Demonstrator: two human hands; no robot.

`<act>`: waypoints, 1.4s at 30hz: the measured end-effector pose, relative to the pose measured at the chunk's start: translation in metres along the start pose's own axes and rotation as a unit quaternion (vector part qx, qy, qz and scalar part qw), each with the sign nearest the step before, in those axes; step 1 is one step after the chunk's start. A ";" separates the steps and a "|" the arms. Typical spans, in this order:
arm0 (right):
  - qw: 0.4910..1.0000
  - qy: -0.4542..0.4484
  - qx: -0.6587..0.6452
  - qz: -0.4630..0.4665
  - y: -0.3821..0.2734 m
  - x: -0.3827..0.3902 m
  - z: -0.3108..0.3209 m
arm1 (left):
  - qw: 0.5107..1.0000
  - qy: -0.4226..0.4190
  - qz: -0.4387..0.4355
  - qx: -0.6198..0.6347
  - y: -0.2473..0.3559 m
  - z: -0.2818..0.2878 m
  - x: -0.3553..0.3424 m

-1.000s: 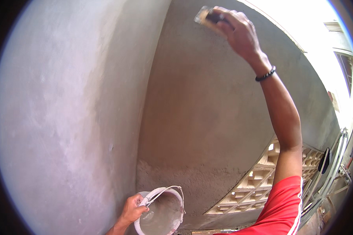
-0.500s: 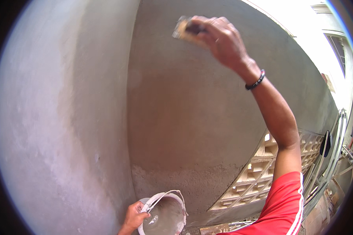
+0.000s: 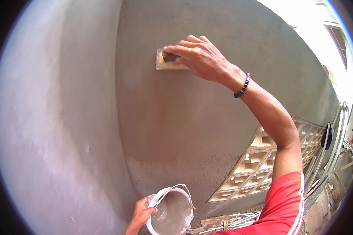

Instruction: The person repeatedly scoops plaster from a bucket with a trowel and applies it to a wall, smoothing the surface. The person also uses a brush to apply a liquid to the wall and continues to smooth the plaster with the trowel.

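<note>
My right hand (image 3: 200,58) grips the dark handle of a flat, pale tan rectangular float (image 3: 161,65), held at the upper part of the grey plastered back wall (image 3: 184,117); the contact itself is hard to make out. My right arm, with a beaded bracelet, reaches up from the lower right. Low in the view, my left hand (image 3: 142,214) holds the rim of a whitish bucket (image 3: 168,213) with a wire handle, containing grey, wet material. The bucket hangs beside the corner where the two plastered walls meet.
A smooth grey wall (image 3: 51,117) rises on the left. A pale breeze-block grille (image 3: 255,160) is set into the back wall at lower right. Long pipes and rods (image 3: 341,129), a dark hanging object (image 3: 327,136) and boards and debris (image 3: 211,223) lie along the right and bottom.
My right hand has moved down and to the left with the float. The view has shifted, so the wall corner sits further left. My left hand still holds the bucket.
</note>
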State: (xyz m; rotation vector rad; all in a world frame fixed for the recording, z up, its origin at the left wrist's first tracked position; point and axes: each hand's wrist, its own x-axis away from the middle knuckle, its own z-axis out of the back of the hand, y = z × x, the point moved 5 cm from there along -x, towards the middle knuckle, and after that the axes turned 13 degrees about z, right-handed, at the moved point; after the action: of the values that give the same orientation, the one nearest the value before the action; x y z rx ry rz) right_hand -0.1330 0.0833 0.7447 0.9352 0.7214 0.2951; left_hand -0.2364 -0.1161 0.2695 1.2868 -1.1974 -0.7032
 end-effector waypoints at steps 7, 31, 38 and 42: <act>0.948 0.223 0.085 -0.211 0.100 0.048 0.111 | 0.999 0.027 0.001 0.040 -0.021 -0.018 -0.017; -0.062 0.504 -0.364 -0.781 -0.321 0.448 0.141 | 0.926 0.169 0.231 -0.246 0.050 -0.123 -0.009; -0.199 0.170 -0.148 -0.954 -0.579 0.408 0.252 | 0.909 0.116 0.308 -0.256 0.014 -0.104 -0.026; -0.220 -0.019 -0.133 -0.966 -0.672 0.352 0.281 | 0.900 0.109 0.332 -0.261 -0.040 -0.087 -0.045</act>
State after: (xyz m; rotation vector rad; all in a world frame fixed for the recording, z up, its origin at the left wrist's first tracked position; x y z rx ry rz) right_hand 0.2679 -0.2946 0.1519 1.6865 -1.0047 2.4990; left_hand -0.1602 -0.0540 0.2314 0.4383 -1.0679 -0.3195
